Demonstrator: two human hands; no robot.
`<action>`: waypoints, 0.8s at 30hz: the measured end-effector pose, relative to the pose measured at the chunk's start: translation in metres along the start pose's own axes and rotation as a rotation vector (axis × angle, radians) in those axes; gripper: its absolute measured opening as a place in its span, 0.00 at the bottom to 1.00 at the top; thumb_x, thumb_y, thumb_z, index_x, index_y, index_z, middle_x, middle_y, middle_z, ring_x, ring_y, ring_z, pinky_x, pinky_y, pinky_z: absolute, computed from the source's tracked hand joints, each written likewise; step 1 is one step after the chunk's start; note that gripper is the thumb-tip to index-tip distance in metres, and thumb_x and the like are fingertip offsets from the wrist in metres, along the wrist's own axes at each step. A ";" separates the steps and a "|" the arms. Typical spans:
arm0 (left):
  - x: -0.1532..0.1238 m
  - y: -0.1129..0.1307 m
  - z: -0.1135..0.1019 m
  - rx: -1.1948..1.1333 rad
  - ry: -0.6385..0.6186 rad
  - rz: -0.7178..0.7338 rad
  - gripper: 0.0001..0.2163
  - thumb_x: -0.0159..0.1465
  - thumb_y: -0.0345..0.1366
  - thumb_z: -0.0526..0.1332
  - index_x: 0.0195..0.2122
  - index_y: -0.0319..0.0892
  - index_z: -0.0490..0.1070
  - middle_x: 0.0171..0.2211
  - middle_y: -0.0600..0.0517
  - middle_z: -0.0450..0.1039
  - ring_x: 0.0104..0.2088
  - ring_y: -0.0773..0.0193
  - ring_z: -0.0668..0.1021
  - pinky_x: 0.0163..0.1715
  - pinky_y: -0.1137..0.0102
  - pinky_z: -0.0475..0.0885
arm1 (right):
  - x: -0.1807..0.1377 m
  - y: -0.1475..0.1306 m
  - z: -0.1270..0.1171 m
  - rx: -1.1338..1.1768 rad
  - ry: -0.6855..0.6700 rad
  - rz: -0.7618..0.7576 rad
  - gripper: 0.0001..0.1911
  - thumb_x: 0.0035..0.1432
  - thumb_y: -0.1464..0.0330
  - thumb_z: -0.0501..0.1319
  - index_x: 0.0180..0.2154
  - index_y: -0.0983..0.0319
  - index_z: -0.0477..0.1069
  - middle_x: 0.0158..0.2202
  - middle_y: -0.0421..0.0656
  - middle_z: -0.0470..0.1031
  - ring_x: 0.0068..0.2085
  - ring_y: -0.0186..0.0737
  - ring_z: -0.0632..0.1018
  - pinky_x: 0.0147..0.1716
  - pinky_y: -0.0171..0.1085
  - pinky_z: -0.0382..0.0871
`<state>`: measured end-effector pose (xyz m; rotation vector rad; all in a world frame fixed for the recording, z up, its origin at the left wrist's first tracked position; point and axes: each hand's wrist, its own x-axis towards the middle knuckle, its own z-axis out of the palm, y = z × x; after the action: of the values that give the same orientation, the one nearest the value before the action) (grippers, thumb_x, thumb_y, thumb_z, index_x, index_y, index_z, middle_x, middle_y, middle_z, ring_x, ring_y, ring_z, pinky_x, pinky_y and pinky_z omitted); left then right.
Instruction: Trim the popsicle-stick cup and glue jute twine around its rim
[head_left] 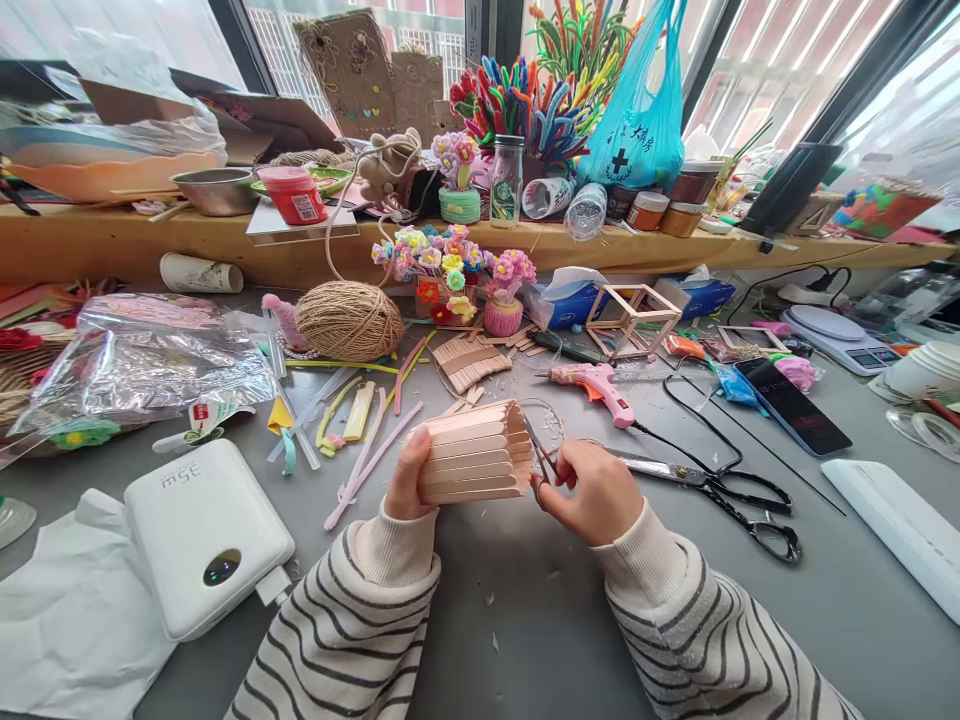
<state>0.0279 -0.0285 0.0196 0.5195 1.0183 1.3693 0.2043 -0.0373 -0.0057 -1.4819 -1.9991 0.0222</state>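
My left hand is wrapped round a tube-shaped holder of wooden craft sticks, thumb on top, its other fingers hidden behind. The holder lies tilted on its side, its rough-edged opening facing right. In my right hand are small scissors, their blades at the rim of that opening; whether they touch the sticks I cannot tell. A thin twine trails behind the opening. To the right lie large black-handled scissors, and beyond the holder sits a pink hot glue gun.
A ball of jute twine, a bundle of craft sticks and a wooden stick frame stand farther back. At left is a white power bank; at right, a phone. The glue gun's black cable curls across the table.
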 end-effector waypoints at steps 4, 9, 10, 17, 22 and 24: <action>0.000 -0.002 0.002 0.030 -0.016 0.039 0.20 0.48 0.50 0.60 0.32 0.37 0.73 0.27 0.48 0.77 0.35 0.52 0.78 0.34 0.66 0.73 | 0.000 0.002 0.002 -0.055 0.033 -0.048 0.12 0.46 0.65 0.55 0.18 0.59 0.53 0.15 0.36 0.59 0.20 0.31 0.62 0.21 0.32 0.54; 0.002 -0.005 0.002 0.061 -0.035 0.152 0.20 0.47 0.50 0.60 0.33 0.38 0.72 0.31 0.49 0.77 0.40 0.52 0.76 0.40 0.66 0.70 | -0.001 0.006 0.004 -0.135 0.075 -0.108 0.12 0.48 0.66 0.55 0.17 0.59 0.54 0.15 0.37 0.60 0.21 0.33 0.63 0.22 0.33 0.54; 0.003 -0.006 0.002 0.061 -0.036 0.161 0.19 0.47 0.50 0.61 0.32 0.39 0.72 0.31 0.49 0.77 0.41 0.52 0.76 0.41 0.67 0.69 | -0.001 0.007 0.005 -0.148 0.086 -0.124 0.13 0.49 0.66 0.55 0.17 0.59 0.54 0.15 0.37 0.60 0.21 0.33 0.63 0.22 0.33 0.54; 0.003 -0.006 0.001 0.049 -0.025 0.129 0.21 0.47 0.50 0.60 0.35 0.38 0.72 0.31 0.48 0.77 0.39 0.52 0.76 0.39 0.66 0.70 | -0.001 0.008 0.007 -0.214 0.150 -0.205 0.13 0.52 0.67 0.53 0.17 0.59 0.56 0.14 0.38 0.61 0.20 0.34 0.63 0.22 0.34 0.53; 0.002 -0.004 -0.003 0.023 -0.007 -0.002 0.22 0.47 0.51 0.61 0.34 0.37 0.72 0.26 0.50 0.76 0.30 0.57 0.78 0.30 0.68 0.71 | 0.000 0.005 0.007 -0.243 0.211 -0.249 0.15 0.54 0.68 0.51 0.17 0.59 0.56 0.14 0.37 0.60 0.19 0.33 0.62 0.22 0.34 0.53; 0.004 -0.004 -0.006 0.003 -0.044 -0.025 0.22 0.47 0.52 0.60 0.34 0.36 0.73 0.25 0.49 0.76 0.28 0.57 0.77 0.27 0.69 0.71 | 0.000 0.004 0.006 -0.232 0.218 -0.252 0.16 0.55 0.69 0.51 0.16 0.59 0.55 0.13 0.37 0.60 0.19 0.33 0.62 0.21 0.34 0.52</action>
<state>0.0248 -0.0268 0.0126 0.5355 0.9888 1.3293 0.2047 -0.0336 -0.0119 -1.2928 -2.0430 -0.4714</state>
